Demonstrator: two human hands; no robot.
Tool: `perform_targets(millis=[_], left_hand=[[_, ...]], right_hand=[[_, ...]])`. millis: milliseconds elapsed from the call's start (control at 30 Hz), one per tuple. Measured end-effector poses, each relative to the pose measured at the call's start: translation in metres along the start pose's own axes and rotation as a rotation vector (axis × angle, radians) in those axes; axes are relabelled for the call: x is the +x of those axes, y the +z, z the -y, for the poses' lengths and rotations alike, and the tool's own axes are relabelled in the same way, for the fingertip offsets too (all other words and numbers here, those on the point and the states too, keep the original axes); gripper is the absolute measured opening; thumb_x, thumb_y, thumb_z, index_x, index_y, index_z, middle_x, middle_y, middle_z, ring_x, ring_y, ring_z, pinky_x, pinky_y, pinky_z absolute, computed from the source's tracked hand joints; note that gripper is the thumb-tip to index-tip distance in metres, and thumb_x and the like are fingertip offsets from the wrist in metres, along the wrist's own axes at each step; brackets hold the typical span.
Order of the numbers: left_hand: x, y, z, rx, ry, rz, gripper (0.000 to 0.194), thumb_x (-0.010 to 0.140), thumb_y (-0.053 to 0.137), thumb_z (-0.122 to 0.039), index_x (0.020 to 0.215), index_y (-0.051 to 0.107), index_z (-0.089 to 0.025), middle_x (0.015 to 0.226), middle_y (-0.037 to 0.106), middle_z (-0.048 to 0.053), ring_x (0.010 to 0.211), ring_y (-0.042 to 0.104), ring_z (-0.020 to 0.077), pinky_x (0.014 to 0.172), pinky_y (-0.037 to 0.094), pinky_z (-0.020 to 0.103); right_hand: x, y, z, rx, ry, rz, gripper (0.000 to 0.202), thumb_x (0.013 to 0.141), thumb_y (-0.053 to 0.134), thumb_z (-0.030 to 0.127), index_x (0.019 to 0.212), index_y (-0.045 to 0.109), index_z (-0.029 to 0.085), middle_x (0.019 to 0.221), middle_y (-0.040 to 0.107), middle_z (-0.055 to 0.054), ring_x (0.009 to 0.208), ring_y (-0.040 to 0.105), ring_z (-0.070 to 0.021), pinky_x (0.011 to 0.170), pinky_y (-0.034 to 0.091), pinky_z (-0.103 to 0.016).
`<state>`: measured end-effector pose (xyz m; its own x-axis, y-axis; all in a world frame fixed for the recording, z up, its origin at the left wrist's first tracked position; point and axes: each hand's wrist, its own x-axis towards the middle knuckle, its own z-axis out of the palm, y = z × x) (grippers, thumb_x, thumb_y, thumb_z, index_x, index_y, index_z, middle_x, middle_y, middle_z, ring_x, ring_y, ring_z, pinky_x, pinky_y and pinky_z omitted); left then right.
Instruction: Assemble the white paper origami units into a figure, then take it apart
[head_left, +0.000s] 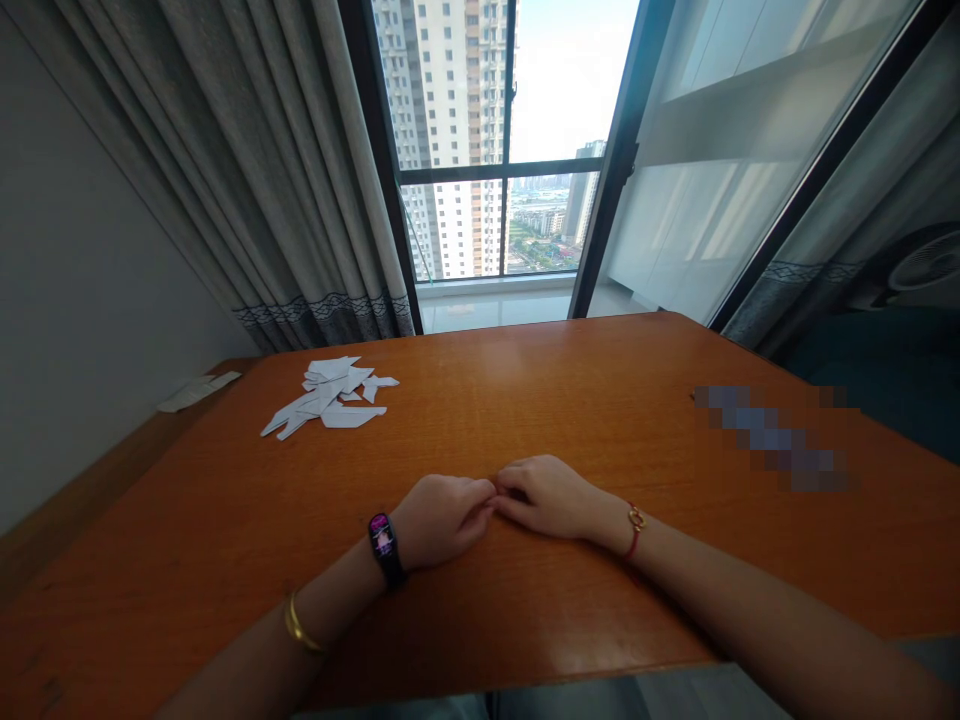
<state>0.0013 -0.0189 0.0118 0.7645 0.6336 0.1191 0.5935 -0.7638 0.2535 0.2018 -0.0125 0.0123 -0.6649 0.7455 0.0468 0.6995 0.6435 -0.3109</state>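
Observation:
My left hand (444,518) and my right hand (546,496) rest on the wooden table (525,610), their fingertips meeting in the middle. Both hands are closed, fingers bent and pressed together. Whether anything small lies between the fingertips cannot be made out. A black smart band (384,545) and a gold bangle (300,624) are on the left arm. Around the right wrist runs a red cord bracelet (634,528). Beyond my left hand, a loose heap of white paper pieces (330,392) lies on the table, touched by neither hand.
A pixelated item (772,435) lies at the table's right side. Some flat paper (199,391) is at the far left edge, near the wall. Grey curtains (300,180) and a window stand behind the table. A fan (926,262) is at the far right.

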Motion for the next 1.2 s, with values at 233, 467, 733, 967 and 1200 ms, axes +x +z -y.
perform_targets(millis=[233, 467, 733, 967, 1200], left_hand=[[0.0000, 0.0001, 0.0009, 0.004, -0.011, 0.012, 0.021, 0.093, 0.039, -0.030, 0.081, 0.053, -0.020, 0.073, 0.063, 0.000, 0.062, 0.055, 0.0134, 0.057, 0.034, 0.024], [-0.0001, 0.0022, -0.0004, 0.001, -0.008, 0.002, 0.019, 0.091, 0.042, -0.029, 0.078, 0.052, -0.020, 0.070, 0.061, 0.000, 0.059, 0.053, 0.0130, 0.056, 0.034, 0.024], [0.0003, 0.0011, -0.0011, 0.002, -0.014, 0.018, 0.020, 0.092, 0.040, -0.031, 0.082, 0.054, -0.020, 0.074, 0.063, 0.001, 0.062, 0.056, 0.0139, 0.057, 0.034, 0.024], [0.0009, -0.0001, -0.0006, -0.029, -0.033, 0.015, 0.022, 0.093, 0.039, -0.032, 0.083, 0.054, -0.020, 0.075, 0.063, 0.001, 0.063, 0.056, 0.0134, 0.058, 0.036, 0.023], [0.0007, 0.0009, 0.0002, -0.033, -0.037, 0.006, 0.024, 0.094, 0.039, -0.034, 0.083, 0.055, -0.020, 0.074, 0.063, 0.001, 0.062, 0.056, 0.0129, 0.057, 0.036, 0.023]], right_hand=[[-0.0007, -0.0006, 0.0005, 0.028, -0.006, -0.003, 0.025, 0.090, 0.048, 0.036, 0.080, 0.063, 0.018, 0.081, 0.068, -0.004, 0.073, 0.060, -0.0151, 0.062, 0.033, -0.025], [-0.0008, -0.0011, -0.0001, 0.035, -0.012, -0.013, 0.022, 0.087, 0.051, 0.035, 0.078, 0.061, 0.018, 0.078, 0.067, -0.003, 0.069, 0.059, -0.0142, 0.060, 0.032, -0.024], [-0.0011, 0.0013, -0.0022, 0.048, -0.011, -0.018, 0.019, 0.086, 0.052, 0.032, 0.077, 0.061, 0.018, 0.077, 0.067, -0.002, 0.069, 0.058, -0.0133, 0.061, 0.032, -0.023], [0.0004, -0.0008, -0.0015, 0.045, 0.022, -0.007, 0.021, 0.086, 0.052, 0.033, 0.077, 0.062, 0.018, 0.075, 0.066, -0.002, 0.067, 0.057, -0.0135, 0.060, 0.031, -0.024], [0.0008, -0.0004, -0.0012, 0.050, 0.026, -0.006, 0.020, 0.086, 0.052, 0.033, 0.077, 0.061, 0.018, 0.075, 0.066, -0.002, 0.067, 0.057, -0.0134, 0.060, 0.031, -0.023]])
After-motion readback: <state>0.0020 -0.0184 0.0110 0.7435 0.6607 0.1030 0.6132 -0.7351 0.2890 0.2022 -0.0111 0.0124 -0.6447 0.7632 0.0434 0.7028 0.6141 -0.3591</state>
